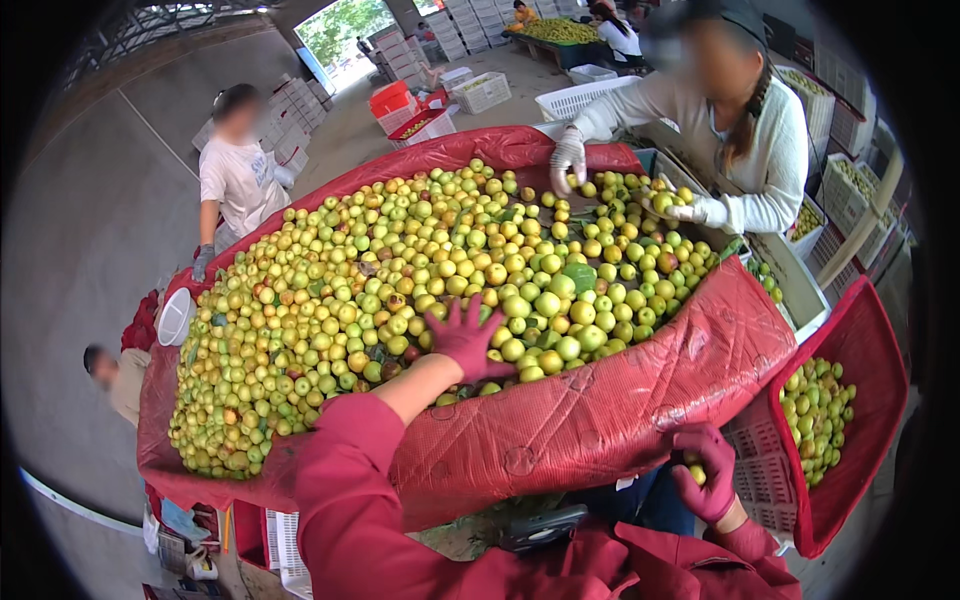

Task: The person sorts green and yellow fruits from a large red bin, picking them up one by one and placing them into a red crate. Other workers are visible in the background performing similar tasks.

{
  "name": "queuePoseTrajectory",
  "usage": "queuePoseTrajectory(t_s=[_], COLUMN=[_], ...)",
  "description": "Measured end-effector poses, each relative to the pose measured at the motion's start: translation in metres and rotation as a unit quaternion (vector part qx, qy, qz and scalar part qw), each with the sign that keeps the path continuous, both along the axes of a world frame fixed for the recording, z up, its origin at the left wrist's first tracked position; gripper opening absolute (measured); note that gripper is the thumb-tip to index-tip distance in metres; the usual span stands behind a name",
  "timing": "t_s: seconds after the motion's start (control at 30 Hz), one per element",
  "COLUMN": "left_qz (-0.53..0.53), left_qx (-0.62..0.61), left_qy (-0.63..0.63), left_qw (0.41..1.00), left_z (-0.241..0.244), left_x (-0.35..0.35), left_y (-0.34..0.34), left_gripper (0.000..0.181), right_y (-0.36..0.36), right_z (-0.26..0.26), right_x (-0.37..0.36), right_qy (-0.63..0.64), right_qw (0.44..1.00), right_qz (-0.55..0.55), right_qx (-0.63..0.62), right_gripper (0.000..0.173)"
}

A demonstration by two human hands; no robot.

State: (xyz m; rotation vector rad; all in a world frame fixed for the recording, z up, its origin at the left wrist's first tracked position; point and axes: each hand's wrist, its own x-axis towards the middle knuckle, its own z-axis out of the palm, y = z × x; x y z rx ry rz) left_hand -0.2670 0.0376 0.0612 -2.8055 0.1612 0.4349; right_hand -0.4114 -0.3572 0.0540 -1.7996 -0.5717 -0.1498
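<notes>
A broad heap of small yellow-green fruits [420, 277], which look like fresh jujubes, lies on a table with a red quilted cover [570, 420]. My left hand [469, 337], in a pink glove, rests on the fruits near the table's front edge. Its fingers are spread and hold nothing that I can see. Off the table's front right side, my right hand [709, 469], also gloved in pink, is curled around at least one fruit [697, 475]. Just right of it stands a white plastic crate [761, 469] with a red lining [862, 457], partly filled with fruits [816, 420].
Across the table, a co-worker in white gloves [570, 157] handles fruits. Another person [244, 165] stands at the left side, and a third [124, 379] is farther left. A white basin [177, 317] sits on the table's left edge. Stacked crates [851, 187] stand at right.
</notes>
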Motion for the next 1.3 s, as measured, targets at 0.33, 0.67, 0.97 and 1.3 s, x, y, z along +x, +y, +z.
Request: queuePoseTrajectory(t_s=[0.33, 0.67, 0.97, 1.3], left_qz=[-0.059, -0.052, -0.18, 0.275], left_qx=[-0.073, -0.1, -0.49, 0.005], left_qy=[-0.09, -0.097, -0.285, -0.192], left_qw=[0.992, 0.989, 0.804, 0.942], left_z=[-0.03, -0.074, -0.088, -0.012], left_x=[0.085, 0.197, 0.223, 0.068], left_y=[-0.087, -0.172, -0.084, 0.146], left_gripper=[0.105, 0.076, 0.079, 0.081], right_y=[0.101, 0.137, 0.166, 0.17], right_z=[0.068, 0.054, 0.02, 0.037], right_x=[0.134, 0.198, 0.225, 0.208], right_qy=[-0.075, -0.219, -0.12, -0.078], right_qw=[0.983, 0.969, 0.988, 0.988], right_qz=[0.152, 0.107, 0.056, 0.086], right_qx=[0.067, 0.042, 0.082, 0.102], right_gripper=[0.027, 0.024, 0.022, 0.02])
